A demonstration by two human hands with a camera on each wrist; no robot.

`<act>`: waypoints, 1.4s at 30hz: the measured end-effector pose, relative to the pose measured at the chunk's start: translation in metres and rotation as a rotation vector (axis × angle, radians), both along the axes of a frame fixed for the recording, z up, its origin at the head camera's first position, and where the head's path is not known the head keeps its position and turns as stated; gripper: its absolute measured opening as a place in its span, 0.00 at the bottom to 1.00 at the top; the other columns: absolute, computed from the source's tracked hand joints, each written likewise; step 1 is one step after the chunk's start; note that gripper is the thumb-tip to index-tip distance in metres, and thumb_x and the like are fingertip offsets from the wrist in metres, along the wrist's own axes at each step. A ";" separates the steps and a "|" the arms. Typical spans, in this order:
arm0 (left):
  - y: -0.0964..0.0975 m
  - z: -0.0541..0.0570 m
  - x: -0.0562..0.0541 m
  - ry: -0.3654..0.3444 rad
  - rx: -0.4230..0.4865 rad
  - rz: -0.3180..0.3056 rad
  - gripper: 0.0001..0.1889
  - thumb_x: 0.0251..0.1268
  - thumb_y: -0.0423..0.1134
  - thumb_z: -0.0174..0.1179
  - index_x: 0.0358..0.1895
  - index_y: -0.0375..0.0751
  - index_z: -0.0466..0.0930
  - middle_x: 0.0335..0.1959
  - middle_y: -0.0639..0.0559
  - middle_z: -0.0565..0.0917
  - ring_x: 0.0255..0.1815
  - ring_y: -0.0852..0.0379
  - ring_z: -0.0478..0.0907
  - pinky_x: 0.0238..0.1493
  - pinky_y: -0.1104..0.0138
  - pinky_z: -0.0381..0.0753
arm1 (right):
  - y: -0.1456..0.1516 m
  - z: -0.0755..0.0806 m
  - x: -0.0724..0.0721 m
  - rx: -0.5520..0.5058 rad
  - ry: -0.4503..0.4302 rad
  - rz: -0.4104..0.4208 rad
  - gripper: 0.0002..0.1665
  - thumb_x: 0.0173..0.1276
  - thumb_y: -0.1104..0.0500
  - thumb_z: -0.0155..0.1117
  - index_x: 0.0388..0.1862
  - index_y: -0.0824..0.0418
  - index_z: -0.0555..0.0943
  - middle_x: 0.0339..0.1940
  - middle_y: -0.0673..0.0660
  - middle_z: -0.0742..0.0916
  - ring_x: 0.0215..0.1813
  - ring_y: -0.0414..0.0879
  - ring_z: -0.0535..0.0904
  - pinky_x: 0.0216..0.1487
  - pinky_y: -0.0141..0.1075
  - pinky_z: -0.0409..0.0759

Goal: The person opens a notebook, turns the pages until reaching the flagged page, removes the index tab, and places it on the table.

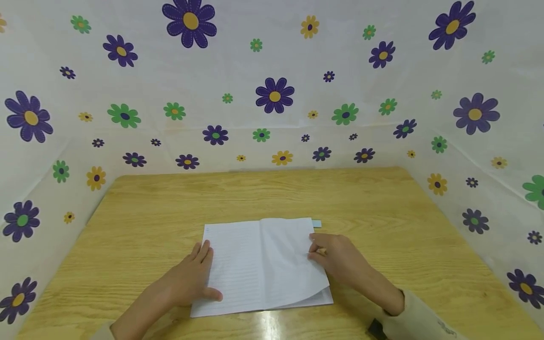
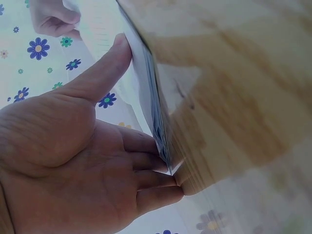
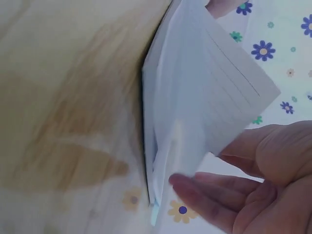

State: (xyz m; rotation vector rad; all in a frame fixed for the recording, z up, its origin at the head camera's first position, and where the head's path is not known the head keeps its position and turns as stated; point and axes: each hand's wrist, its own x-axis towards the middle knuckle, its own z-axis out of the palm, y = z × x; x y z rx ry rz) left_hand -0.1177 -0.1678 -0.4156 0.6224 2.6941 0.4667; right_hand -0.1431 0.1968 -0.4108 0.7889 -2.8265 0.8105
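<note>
An open notebook (image 1: pixel 235 271) with ruled white pages lies on the wooden table. My left hand (image 1: pixel 189 278) rests at its left edge, with the thumb on the ruled page and straight fingers along the side; the left wrist view shows this hand (image 2: pixel 83 156) against the edge of the pages. At the opposite edge my right hand (image 1: pixel 344 262) pinches the right-hand page (image 1: pixel 284 264) between thumb and fingers. That page bows upward, and its lower corner stands off the sheets beneath. In the right wrist view the raised page (image 3: pixel 187 97) curves beside the thumb.
A pale blue tab (image 1: pixel 317 224) sticks out at the notebook's upper right. The wooden table (image 1: pixel 255 196) reaches back to a white, flower-printed sheet (image 1: pixel 238 71) that surrounds it on three sides. Near the right sleeve (image 1: pixel 420 316) is a small black object (image 1: pixel 376 329).
</note>
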 end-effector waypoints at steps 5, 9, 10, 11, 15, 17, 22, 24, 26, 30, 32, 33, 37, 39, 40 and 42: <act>-0.001 0.000 0.001 -0.007 0.012 0.009 0.59 0.57 0.59 0.74 0.73 0.11 0.54 0.77 0.16 0.49 0.79 0.21 0.44 0.74 0.36 0.55 | -0.004 0.005 0.003 -0.201 -0.093 -0.013 0.07 0.65 0.68 0.74 0.42 0.66 0.88 0.47 0.61 0.91 0.37 0.38 0.87 0.35 0.29 0.84; -0.001 0.000 0.000 -0.016 0.015 0.010 0.59 0.57 0.59 0.73 0.73 0.12 0.54 0.77 0.16 0.48 0.79 0.21 0.43 0.75 0.36 0.55 | -0.006 0.007 0.003 -0.319 -0.085 0.000 0.12 0.63 0.71 0.75 0.46 0.70 0.86 0.42 0.58 0.91 0.37 0.38 0.87 0.38 0.30 0.85; -0.001 0.000 0.000 -0.016 0.014 0.010 0.59 0.57 0.59 0.73 0.73 0.12 0.54 0.77 0.16 0.48 0.79 0.21 0.43 0.75 0.36 0.55 | -0.007 0.007 0.004 -0.347 -0.084 -0.002 0.12 0.63 0.71 0.75 0.45 0.69 0.86 0.43 0.59 0.91 0.38 0.40 0.88 0.39 0.30 0.86; -0.001 0.000 0.000 -0.016 0.014 0.010 0.59 0.57 0.59 0.73 0.73 0.12 0.54 0.77 0.16 0.49 0.79 0.21 0.43 0.75 0.36 0.55 | -0.007 0.007 0.005 -0.372 -0.084 -0.005 0.09 0.63 0.72 0.75 0.42 0.67 0.86 0.47 0.63 0.90 0.42 0.44 0.89 0.38 0.30 0.86; -0.001 -0.002 0.000 -0.017 0.018 0.012 0.59 0.58 0.59 0.74 0.73 0.12 0.54 0.77 0.17 0.48 0.79 0.21 0.43 0.75 0.36 0.54 | -0.008 0.007 0.007 -0.484 -0.123 -0.039 0.11 0.63 0.75 0.73 0.34 0.63 0.82 0.68 0.74 0.78 0.57 0.59 0.86 0.40 0.29 0.86; -0.001 -0.002 -0.001 -0.016 0.016 0.011 0.59 0.58 0.59 0.74 0.73 0.12 0.54 0.77 0.17 0.48 0.79 0.21 0.43 0.75 0.36 0.55 | -0.008 0.008 0.007 -0.531 -0.153 -0.054 0.13 0.62 0.78 0.71 0.42 0.68 0.82 0.69 0.74 0.77 0.57 0.61 0.86 0.43 0.29 0.86; -0.001 -0.001 -0.001 -0.014 0.008 0.009 0.59 0.58 0.59 0.73 0.73 0.11 0.54 0.77 0.16 0.48 0.79 0.21 0.43 0.75 0.36 0.55 | -0.005 0.013 0.004 -0.624 -0.320 -0.066 0.33 0.66 0.78 0.67 0.69 0.77 0.70 0.70 0.75 0.76 0.54 0.59 0.87 0.51 0.32 0.85; -0.001 0.000 -0.001 -0.012 0.007 0.007 0.59 0.58 0.59 0.73 0.73 0.11 0.54 0.77 0.16 0.49 0.79 0.21 0.44 0.75 0.36 0.55 | -0.002 0.013 0.004 -0.616 -0.405 -0.065 0.37 0.70 0.73 0.66 0.75 0.76 0.65 0.67 0.74 0.79 0.56 0.57 0.86 0.52 0.32 0.84; 0.000 0.001 -0.001 -0.012 0.006 0.006 0.59 0.58 0.59 0.74 0.73 0.11 0.54 0.77 0.16 0.49 0.79 0.20 0.43 0.74 0.36 0.55 | 0.000 0.013 0.004 -0.606 -0.487 -0.063 0.38 0.74 0.68 0.66 0.77 0.76 0.62 0.62 0.72 0.83 0.54 0.54 0.87 0.51 0.32 0.85; 0.001 0.001 -0.001 -0.012 0.008 0.011 0.59 0.57 0.59 0.74 0.73 0.11 0.54 0.77 0.16 0.49 0.79 0.20 0.44 0.74 0.36 0.55 | 0.004 0.012 0.004 -0.607 -0.596 -0.059 0.40 0.77 0.60 0.64 0.80 0.73 0.59 0.48 0.63 0.90 0.51 0.48 0.86 0.51 0.38 0.86; 0.001 0.001 -0.001 -0.012 0.007 0.012 0.59 0.57 0.59 0.74 0.73 0.11 0.54 0.77 0.16 0.49 0.79 0.20 0.44 0.74 0.36 0.55 | 0.004 0.013 0.004 -0.625 -0.617 -0.056 0.42 0.78 0.59 0.64 0.81 0.72 0.57 0.45 0.61 0.91 0.53 0.48 0.86 0.54 0.41 0.86; 0.001 0.001 -0.001 -0.011 0.007 0.013 0.59 0.57 0.58 0.74 0.73 0.11 0.54 0.77 0.16 0.49 0.79 0.20 0.44 0.74 0.36 0.55 | 0.003 0.014 0.004 -0.632 -0.621 -0.052 0.42 0.78 0.59 0.64 0.81 0.72 0.56 0.45 0.61 0.91 0.54 0.48 0.86 0.55 0.42 0.85; 0.001 0.002 -0.001 -0.014 0.008 0.014 0.59 0.56 0.58 0.75 0.73 0.11 0.54 0.77 0.16 0.49 0.79 0.20 0.44 0.75 0.36 0.55 | 0.002 0.017 0.006 -0.652 -0.630 -0.030 0.41 0.78 0.58 0.64 0.80 0.73 0.58 0.57 0.66 0.87 0.60 0.52 0.84 0.56 0.42 0.85; 0.001 0.002 -0.001 -0.014 0.008 0.014 0.59 0.56 0.58 0.75 0.73 0.12 0.54 0.77 0.16 0.49 0.79 0.21 0.44 0.75 0.36 0.55 | 0.002 0.018 0.007 -0.661 -0.636 -0.014 0.40 0.78 0.57 0.63 0.79 0.74 0.60 0.63 0.69 0.83 0.63 0.54 0.82 0.56 0.40 0.85; 0.001 0.002 -0.001 -0.013 0.008 0.014 0.59 0.56 0.58 0.75 0.73 0.12 0.54 0.77 0.16 0.49 0.79 0.21 0.44 0.75 0.36 0.55 | 0.002 0.018 0.007 -0.667 -0.638 -0.008 0.40 0.78 0.57 0.63 0.79 0.74 0.60 0.65 0.70 0.81 0.64 0.55 0.81 0.55 0.39 0.85; 0.001 0.001 -0.001 -0.012 0.007 0.012 0.59 0.56 0.59 0.75 0.73 0.11 0.54 0.77 0.16 0.49 0.79 0.21 0.44 0.75 0.36 0.55 | 0.001 0.018 0.008 -0.673 -0.637 0.002 0.39 0.79 0.57 0.63 0.78 0.75 0.61 0.68 0.72 0.79 0.65 0.57 0.80 0.55 0.38 0.84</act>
